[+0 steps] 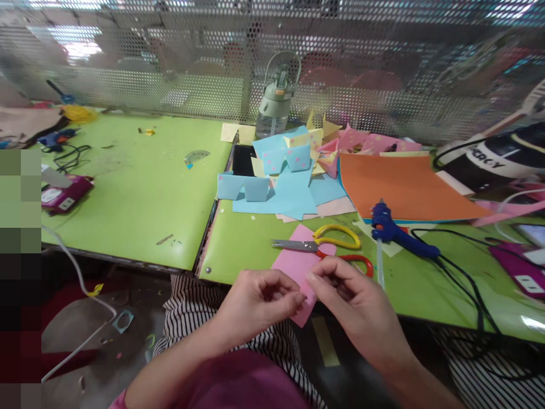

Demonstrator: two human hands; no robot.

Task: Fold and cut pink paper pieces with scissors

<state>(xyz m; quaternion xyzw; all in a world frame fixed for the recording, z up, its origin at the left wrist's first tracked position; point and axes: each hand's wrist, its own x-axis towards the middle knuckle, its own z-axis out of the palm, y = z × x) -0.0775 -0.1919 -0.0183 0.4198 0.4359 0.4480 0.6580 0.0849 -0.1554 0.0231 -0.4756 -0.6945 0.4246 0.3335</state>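
My left hand [261, 301] is closed, thumb against curled fingers, over the near edge of the table. My right hand [355, 307] faces it a short gap away, its thumb and forefinger pinched together. Anything between the fingertips of either hand is too small to make out. Just beyond and beneath them a pink sheet of paper [289, 264] overhangs the table edge. Across that paper lie scissors [317, 245] with one yellow and one red handle, blades pointing left. To the right, a blue glue gun [398, 233] rests with its pale glue stick pointing toward me.
Blue paper glasses [243, 187] and a dotted blue pair [287, 159] sit among paper pieces. Behind stands a water bottle [275, 105]; right are orange sheets [409, 187] and a black tumbler [506, 156]. A black cable [472, 284] trails over the edge; a gap splits the tables.
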